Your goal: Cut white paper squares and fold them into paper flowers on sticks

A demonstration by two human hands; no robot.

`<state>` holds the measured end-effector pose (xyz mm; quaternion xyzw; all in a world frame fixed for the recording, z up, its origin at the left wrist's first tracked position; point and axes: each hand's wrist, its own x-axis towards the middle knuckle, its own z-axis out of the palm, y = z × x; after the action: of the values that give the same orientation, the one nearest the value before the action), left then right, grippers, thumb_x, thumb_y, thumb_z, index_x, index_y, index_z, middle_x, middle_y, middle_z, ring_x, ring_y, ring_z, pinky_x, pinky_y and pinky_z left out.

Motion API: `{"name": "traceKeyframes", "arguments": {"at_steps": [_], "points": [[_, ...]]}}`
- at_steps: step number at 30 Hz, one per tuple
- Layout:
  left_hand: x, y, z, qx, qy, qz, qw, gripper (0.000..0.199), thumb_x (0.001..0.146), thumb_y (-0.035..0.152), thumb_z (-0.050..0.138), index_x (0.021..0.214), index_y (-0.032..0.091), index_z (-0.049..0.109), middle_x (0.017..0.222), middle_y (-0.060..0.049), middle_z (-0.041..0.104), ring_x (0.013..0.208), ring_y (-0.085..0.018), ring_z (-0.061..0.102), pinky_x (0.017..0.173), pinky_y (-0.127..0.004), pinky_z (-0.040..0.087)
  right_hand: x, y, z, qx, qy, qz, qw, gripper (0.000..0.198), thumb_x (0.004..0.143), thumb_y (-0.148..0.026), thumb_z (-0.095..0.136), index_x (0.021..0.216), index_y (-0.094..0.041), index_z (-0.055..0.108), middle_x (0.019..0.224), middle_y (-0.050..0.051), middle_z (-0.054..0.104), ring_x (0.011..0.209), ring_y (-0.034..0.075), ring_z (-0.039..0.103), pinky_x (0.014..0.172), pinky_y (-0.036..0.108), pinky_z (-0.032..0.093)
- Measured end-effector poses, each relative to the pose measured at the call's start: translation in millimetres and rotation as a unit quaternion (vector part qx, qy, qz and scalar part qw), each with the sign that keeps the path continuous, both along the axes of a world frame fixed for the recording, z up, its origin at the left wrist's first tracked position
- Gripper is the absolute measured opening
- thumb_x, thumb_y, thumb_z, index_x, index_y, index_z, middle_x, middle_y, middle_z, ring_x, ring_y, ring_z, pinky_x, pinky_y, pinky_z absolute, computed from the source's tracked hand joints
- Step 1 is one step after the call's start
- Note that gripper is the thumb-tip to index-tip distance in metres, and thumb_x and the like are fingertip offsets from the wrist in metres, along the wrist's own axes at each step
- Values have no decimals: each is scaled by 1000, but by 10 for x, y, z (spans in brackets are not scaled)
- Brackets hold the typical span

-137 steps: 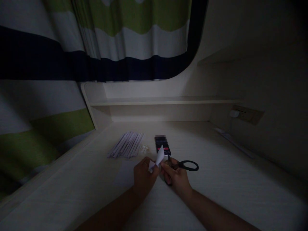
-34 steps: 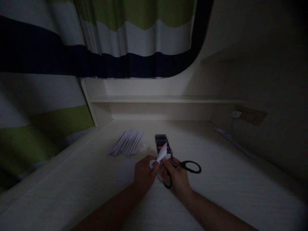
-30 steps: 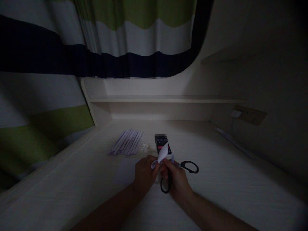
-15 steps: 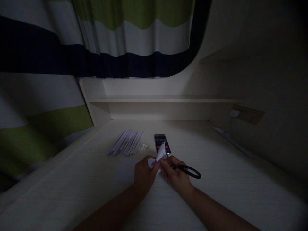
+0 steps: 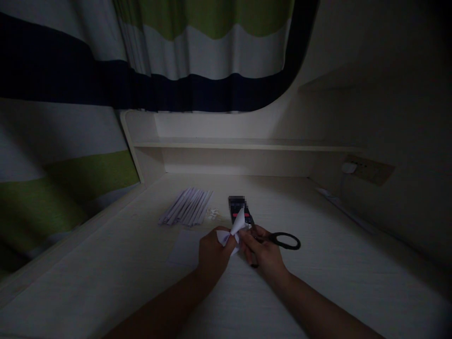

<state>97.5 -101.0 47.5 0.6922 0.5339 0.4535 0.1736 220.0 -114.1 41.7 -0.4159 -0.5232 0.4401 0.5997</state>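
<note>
Hands (image 5: pixel 213 254) (image 5: pixel 269 256) flank the white paper (image 5: pixel 238 223) (scissors (image 5: pixel 273 237) in the right).

The pale tabletop (image 5: pixel 300 292) carries paper sticks (image 5: pixel 187 207), small white bits (image 5: pixel 212 213), a phone (image 5: pixel 234 207) and a paper sheet (image 5: pixel 182 247).

A striped curtain (image 5: pixel 212 52) — green, white, navy — hangs above a long pale shelf (image 5: pixel 229 144).

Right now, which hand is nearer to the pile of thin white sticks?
Left. The left hand, pinching folded paper, is on the near side of the sticks and slightly to their right; the right hand, with the scissors, is farther right.
</note>
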Motion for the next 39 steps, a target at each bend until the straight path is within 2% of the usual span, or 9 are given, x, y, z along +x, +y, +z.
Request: {"name": "traceKeyframes", "arguments": {"at_steps": [4,8,16,24,30,36,39], "points": [[-1,28,-21,18,20,-13,1000,15,69,22,48,72,16,61,63,-1,64,55,-12,58,56,-21,42,-54,20,-13,-68,157,45,984,30,72,-34,57,50,-15,50,31,-6,43,25,3,31,31,17,22],[10,50,-38,6,-3,-11,1000,16,70,24,49,74,16,62,65,-1,64,57,-13,59,56,-22,43,-85,5,-14,-89,217,36,972,29,68,-34,61,50,-14,52,33,-6,45,27,3,33,33,16,25],[29,49,-28,-6,-54,-33,998,18,71,26,50,74,14,64,60,-1,64,54,-14,58,51,-21,41,-139,-42,-22,-105,185,-24,977,32,68,-36,61,47,-13,53,32,-4,45,30,4,35,35,18,26],[30,23,-6,-15,-31,-15,999,19,70,27,49,71,14,64,59,-3,63,53,-15,58,51,-23,41,-169,-58,-45,-101,165,-56,979,31,68,-38,61,52,-13,53,40,-4,51,33,4,39,40,18,31],[33,10,-16,-17,-29,-11,999,18,70,26,49,68,15,62,57,-1,62,52,-14,57,52,-22,40,-154,-54,-62,-47,119,-43,991,26,71,-36,58,57,-15,52,39,-6,49,32,5,38,37,18,28],[38,16,-27,-6,-19,-11,1000,17,70,25,49,59,16,58,50,1,58,47,-12,55,48,-20,39,-141,-37,-90,-22,59,-60,996,24,71,-34,58,58,-16,52,43,-5,52,34,6,42,40,19,33],[24,37,-58,21,2,-1,1000,12,70,23,50,68,16,60,57,1,62,51,-12,57,51,-21,42,-164,-39,-75,-67,100,-65,991,28,70,-35,59,52,-15,53,38,-4,50,32,6,41,38,19,32]]}}
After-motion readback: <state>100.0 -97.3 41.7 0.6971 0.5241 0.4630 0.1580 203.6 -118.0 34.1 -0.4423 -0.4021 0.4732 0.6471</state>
